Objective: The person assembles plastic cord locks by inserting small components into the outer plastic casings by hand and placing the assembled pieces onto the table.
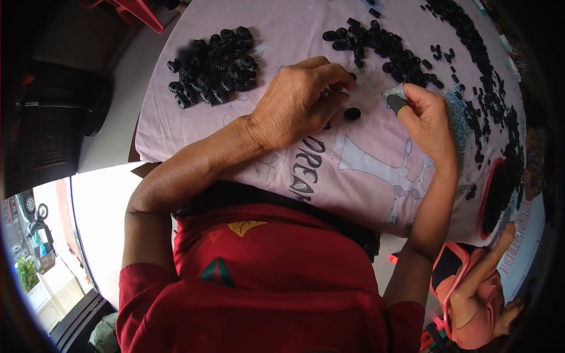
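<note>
My left hand [297,105] is over the middle of the table, its fingers curled and the thumb close to the index finger. What lies between them is mostly hidden; a small black piece shows by the index fingertip. Just right of its thumb a round black piece [352,113] lies on the cloth, and another is partly hidden beneath the hand. My right hand [428,120] pinches a grey speckled scrap of pad or cloth [393,93] between thumb and fingers. A dark cover with a yellow rim [396,105] sits on that thumb.
A pink printed tablecloth [282,29] covers the table. Ridged black pieces [212,67] are heaped at left, and loose small black pieces [406,62] lie at back centre. More black pieces [471,35] and blue mesh [458,115] line the right side. Another person [477,294] sits lower right.
</note>
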`<state>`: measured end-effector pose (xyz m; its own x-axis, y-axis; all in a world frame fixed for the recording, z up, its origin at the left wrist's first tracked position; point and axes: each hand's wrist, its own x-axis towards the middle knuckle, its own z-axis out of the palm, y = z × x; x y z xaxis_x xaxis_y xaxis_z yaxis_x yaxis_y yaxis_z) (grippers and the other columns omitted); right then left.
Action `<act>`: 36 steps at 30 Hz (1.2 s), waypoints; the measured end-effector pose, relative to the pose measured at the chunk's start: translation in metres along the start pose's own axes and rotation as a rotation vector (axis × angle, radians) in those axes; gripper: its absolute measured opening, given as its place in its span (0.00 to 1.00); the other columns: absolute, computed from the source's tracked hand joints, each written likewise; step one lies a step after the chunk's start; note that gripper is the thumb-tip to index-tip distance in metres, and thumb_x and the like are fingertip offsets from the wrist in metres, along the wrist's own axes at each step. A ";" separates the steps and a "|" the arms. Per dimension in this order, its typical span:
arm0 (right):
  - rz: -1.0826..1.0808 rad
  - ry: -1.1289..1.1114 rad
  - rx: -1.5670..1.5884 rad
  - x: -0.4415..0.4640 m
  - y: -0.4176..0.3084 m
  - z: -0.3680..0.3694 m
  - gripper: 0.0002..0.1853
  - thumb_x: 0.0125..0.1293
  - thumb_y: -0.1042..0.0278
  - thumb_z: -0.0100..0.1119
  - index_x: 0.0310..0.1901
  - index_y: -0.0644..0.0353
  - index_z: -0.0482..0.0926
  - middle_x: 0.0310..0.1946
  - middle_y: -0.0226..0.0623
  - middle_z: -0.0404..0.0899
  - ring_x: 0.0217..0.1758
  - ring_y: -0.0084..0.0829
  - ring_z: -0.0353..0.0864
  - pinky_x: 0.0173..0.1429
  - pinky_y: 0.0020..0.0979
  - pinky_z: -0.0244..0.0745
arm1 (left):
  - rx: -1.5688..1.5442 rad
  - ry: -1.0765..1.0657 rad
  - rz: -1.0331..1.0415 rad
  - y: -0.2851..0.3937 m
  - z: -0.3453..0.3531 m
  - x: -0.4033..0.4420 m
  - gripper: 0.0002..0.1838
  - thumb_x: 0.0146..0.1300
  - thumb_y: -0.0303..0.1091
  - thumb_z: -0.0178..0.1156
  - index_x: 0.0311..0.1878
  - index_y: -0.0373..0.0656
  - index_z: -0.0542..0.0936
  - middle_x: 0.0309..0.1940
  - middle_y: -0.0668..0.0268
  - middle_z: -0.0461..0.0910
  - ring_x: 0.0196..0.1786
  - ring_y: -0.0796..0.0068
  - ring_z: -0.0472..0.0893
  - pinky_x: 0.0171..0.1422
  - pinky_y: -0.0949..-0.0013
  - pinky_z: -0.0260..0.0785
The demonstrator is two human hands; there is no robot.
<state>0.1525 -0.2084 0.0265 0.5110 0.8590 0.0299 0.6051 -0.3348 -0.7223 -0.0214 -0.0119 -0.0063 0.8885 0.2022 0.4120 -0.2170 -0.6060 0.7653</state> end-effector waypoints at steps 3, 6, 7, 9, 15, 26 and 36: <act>-0.005 0.013 0.022 0.001 0.000 0.002 0.05 0.64 0.74 0.59 0.33 0.67 0.76 0.22 0.22 0.67 0.27 0.13 0.61 0.29 0.22 0.61 | 0.005 -0.028 0.002 0.001 0.002 0.000 0.11 0.64 0.24 0.63 0.49 0.35 0.82 0.43 0.58 0.82 0.39 0.69 0.87 0.42 0.70 0.80; 0.021 -0.024 0.080 0.001 -0.008 -0.001 0.06 0.67 0.73 0.58 0.34 0.67 0.76 0.24 0.21 0.69 0.28 0.13 0.63 0.31 0.21 0.61 | -0.052 -0.035 -0.013 0.003 0.004 -0.001 0.11 0.65 0.24 0.63 0.50 0.35 0.82 0.40 0.59 0.82 0.38 0.70 0.87 0.41 0.70 0.80; 0.008 -0.027 0.114 0.000 -0.009 0.001 0.06 0.67 0.73 0.58 0.34 0.67 0.76 0.24 0.21 0.70 0.28 0.13 0.63 0.31 0.21 0.62 | -0.041 -0.037 -0.011 0.004 0.005 -0.001 0.11 0.65 0.24 0.63 0.50 0.35 0.82 0.39 0.60 0.82 0.37 0.71 0.87 0.41 0.70 0.80; -0.019 -0.033 0.183 -0.001 -0.012 0.005 0.06 0.68 0.73 0.58 0.35 0.66 0.77 0.25 0.21 0.71 0.29 0.13 0.64 0.31 0.21 0.62 | -0.017 -0.040 -0.011 0.005 0.006 0.000 0.12 0.65 0.25 0.64 0.51 0.35 0.82 0.38 0.61 0.83 0.36 0.73 0.86 0.41 0.71 0.79; -0.112 -0.045 0.237 -0.001 -0.025 0.027 0.06 0.69 0.72 0.58 0.35 0.65 0.78 0.25 0.24 0.75 0.30 0.12 0.68 0.33 0.19 0.66 | -0.321 -0.102 -0.271 0.013 0.007 0.000 0.13 0.67 0.32 0.68 0.50 0.35 0.81 0.34 0.68 0.86 0.34 0.81 0.84 0.40 0.77 0.78; -0.188 0.073 0.263 -0.002 -0.029 0.038 0.03 0.67 0.75 0.61 0.40 0.65 0.80 0.27 0.28 0.80 0.29 0.15 0.73 0.33 0.20 0.70 | -0.880 -0.123 -0.601 0.008 -0.001 0.005 0.10 0.68 0.30 0.66 0.49 0.38 0.81 0.37 0.64 0.87 0.33 0.82 0.84 0.34 0.82 0.70; -0.357 0.156 0.104 0.000 -0.027 0.035 0.06 0.61 0.80 0.64 0.40 0.64 0.81 0.27 0.29 0.78 0.30 0.17 0.74 0.32 0.21 0.70 | -1.004 -0.131 -0.666 0.008 -0.002 0.006 0.08 0.70 0.31 0.63 0.47 0.38 0.80 0.37 0.58 0.87 0.33 0.82 0.83 0.32 0.82 0.67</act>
<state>0.1149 -0.1858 0.0222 0.3707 0.8427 0.3905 0.7006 0.0223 -0.7132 -0.0186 -0.0144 0.0033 0.9671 0.1325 -0.2170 0.1325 0.4659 0.8749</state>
